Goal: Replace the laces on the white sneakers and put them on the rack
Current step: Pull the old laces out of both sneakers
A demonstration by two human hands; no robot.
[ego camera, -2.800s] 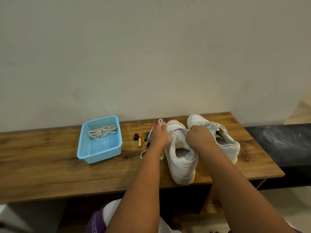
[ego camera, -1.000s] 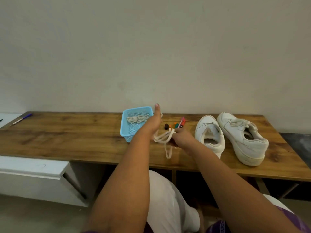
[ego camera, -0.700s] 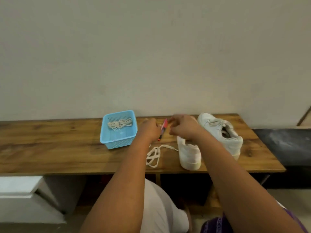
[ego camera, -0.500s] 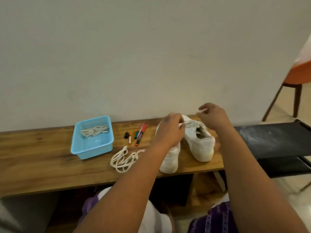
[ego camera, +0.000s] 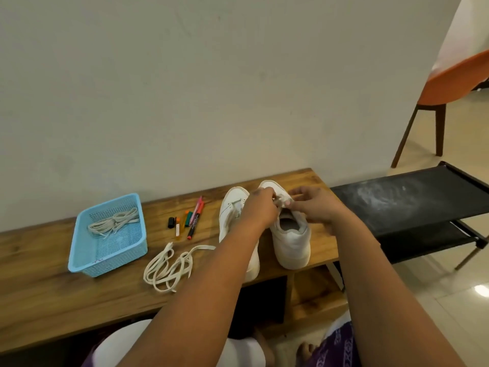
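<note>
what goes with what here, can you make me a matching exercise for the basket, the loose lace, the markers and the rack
Things:
1. blue basket
2. loose lace
3. markers
4. black rack

Places:
A. right of the wooden bench, nothing on its top shelf
B. bench, far left, laces inside
C. bench, between basket and sneakers, towards the wall
D. bench, near front edge, left of the sneakers

Pairs: 1-B, 2-D, 3-C, 4-A
</note>
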